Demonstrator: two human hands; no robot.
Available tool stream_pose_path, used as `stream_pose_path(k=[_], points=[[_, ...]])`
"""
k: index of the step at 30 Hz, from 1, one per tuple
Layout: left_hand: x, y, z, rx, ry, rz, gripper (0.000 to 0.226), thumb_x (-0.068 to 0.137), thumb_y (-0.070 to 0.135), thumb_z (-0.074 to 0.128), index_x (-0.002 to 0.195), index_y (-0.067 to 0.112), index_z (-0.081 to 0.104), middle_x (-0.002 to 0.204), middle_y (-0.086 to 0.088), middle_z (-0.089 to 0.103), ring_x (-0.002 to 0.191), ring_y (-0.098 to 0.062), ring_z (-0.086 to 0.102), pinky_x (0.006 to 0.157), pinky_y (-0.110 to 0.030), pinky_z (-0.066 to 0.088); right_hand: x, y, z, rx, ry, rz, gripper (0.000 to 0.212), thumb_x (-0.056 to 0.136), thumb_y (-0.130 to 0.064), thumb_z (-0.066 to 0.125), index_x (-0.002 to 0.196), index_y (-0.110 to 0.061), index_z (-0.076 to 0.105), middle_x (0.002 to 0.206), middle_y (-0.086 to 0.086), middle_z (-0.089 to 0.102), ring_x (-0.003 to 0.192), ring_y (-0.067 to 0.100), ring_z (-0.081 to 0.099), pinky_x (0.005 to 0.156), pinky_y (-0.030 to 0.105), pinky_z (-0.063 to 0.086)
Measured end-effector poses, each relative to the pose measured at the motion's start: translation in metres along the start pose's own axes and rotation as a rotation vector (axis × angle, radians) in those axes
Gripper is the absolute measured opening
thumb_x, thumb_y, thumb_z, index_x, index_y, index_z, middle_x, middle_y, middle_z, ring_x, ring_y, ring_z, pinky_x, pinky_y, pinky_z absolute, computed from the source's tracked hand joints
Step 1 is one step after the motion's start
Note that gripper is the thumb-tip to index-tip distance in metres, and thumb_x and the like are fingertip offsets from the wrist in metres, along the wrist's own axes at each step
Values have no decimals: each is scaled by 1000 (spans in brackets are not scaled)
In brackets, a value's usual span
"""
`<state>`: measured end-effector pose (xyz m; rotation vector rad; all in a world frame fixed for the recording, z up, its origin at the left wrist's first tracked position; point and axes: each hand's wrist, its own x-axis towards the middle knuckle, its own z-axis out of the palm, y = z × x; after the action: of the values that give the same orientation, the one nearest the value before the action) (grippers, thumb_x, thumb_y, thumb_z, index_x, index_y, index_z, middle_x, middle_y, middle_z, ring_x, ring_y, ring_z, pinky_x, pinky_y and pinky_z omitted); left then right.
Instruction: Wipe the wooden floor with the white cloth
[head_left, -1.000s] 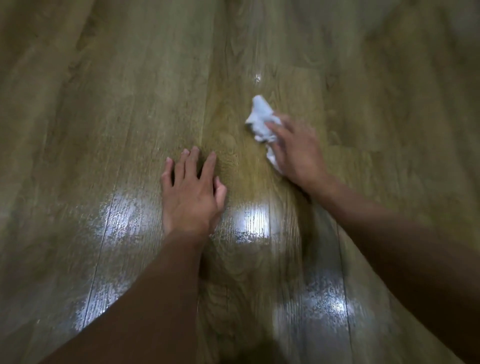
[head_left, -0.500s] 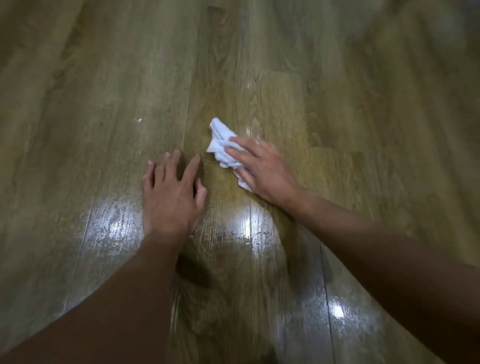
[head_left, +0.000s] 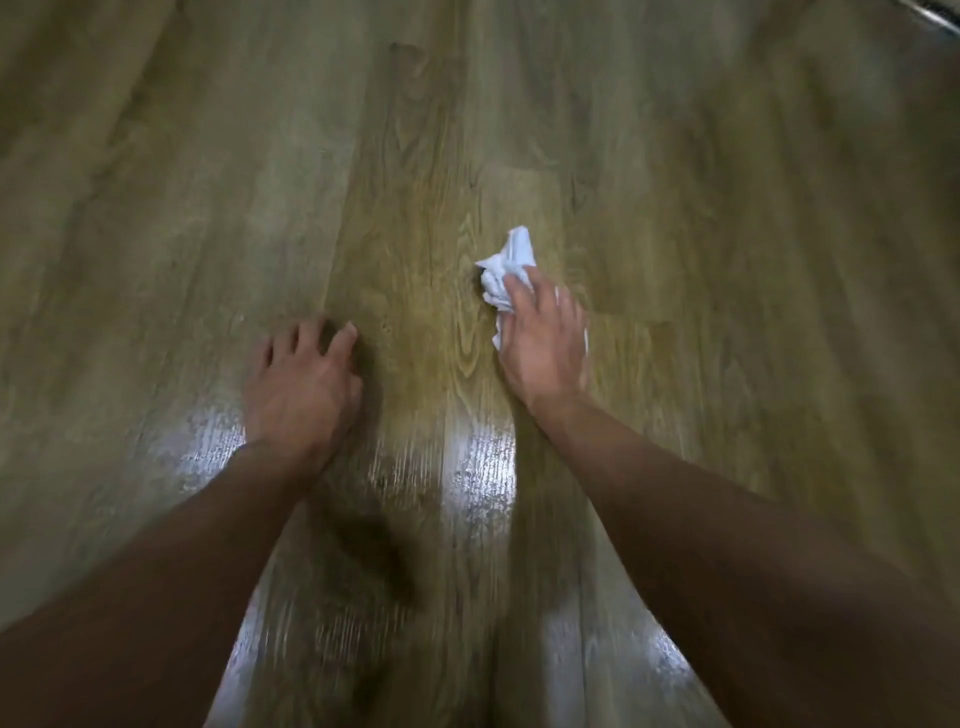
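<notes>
The surface is a wooden floor (head_left: 208, 208) of long olive-brown planks with a printed grain, the seams running away from the camera. The boards closest to the person shine with streaky white patches of glare (head_left: 478, 462), while the planks farther off look matt and duller. A pale strip (head_left: 935, 13) cuts across the top right corner; what it is cannot be told. Nothing else of the room shows.

The small crumpled white cloth (head_left: 511, 265) lies on the floor right of the middle, one peak sticking up beyond the fingertips. The right hand (head_left: 545, 353) holds it bunched beneath its fingers and palm and presses it to the boards, a little white showing at either side of the hand. The left hand (head_left: 304, 384) holds nothing: it is propped on the floor with its fingers arched and their tips on the wood.

Half a second ago the cloth sat just beside the left hand's forefinger; it is now farther right and farther off, well apart from that hand. The left hand then lay flat with straight fingers, and they have since bent. Both forearms reach in more steeply from the bottom edge.
</notes>
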<state>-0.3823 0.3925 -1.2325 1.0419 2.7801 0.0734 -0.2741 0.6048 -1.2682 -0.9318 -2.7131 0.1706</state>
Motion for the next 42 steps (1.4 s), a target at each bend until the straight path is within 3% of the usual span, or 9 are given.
stream_pose_path(k=[4,9,14,19,26,30,34,39,42], points=[[11,44,-27,35,-176,62,47,88,31,51,131,13,46,140,-11,41,127,-33,39,105,-46,32,4,2,-10,-10,-173,-39,60,85,-25,63,141,-18,42,149,6,37,122,34,43,105,44,28],[19,104,-51,-66,-358,118,45,92,33,48,133,16,44,145,-7,35,130,-31,41,105,-44,37,17,10,-25,12,-430,-105,63,99,-32,44,153,-21,14,161,4,5,143,30,17,117,44,4],[53,113,-40,-88,-438,83,66,91,32,55,146,16,24,157,-12,10,142,-39,19,111,-59,25,19,11,-24,47,-428,-83,68,98,-30,47,154,-22,9,162,-1,-2,148,25,-2,117,45,-2],[55,129,-23,-143,-615,-94,120,73,39,79,150,22,-12,156,-8,-27,142,-42,-18,105,-73,10,16,13,-24,134,-398,-91,56,102,-29,39,153,-22,18,162,-3,5,149,24,-1,117,44,-3],[60,134,-35,-174,-679,-140,129,67,27,84,149,22,-16,153,-12,-30,140,-46,-20,103,-76,8,40,53,-40,-122,-462,-179,58,97,-51,35,150,-35,19,161,-8,12,147,30,7,115,60,7],[65,139,-36,-102,-669,-128,129,67,28,84,148,17,-15,153,-19,-27,138,-53,-15,101,-77,14,72,103,-33,-138,-340,143,85,78,-57,0,137,-15,43,144,14,40,127,37,38,103,45,33],[82,144,-15,-188,-604,-183,87,92,27,61,152,18,-2,155,-22,-16,137,-56,-9,101,-73,20,61,52,-11,-8,-203,84,52,92,-27,46,138,-2,45,144,23,40,132,42,37,110,49,27],[85,142,8,-285,-448,-275,58,95,23,43,150,17,25,158,-18,5,142,-46,3,105,-69,17,38,54,-13,133,-275,-419,58,87,-24,67,139,-11,48,150,11,39,136,38,37,109,52,31],[86,141,-2,-210,-472,-152,63,92,22,54,147,9,26,156,-23,8,139,-53,7,104,-70,24,70,104,-25,2,-156,-210,49,84,-20,66,130,-9,55,135,15,53,118,39,53,97,44,41]])
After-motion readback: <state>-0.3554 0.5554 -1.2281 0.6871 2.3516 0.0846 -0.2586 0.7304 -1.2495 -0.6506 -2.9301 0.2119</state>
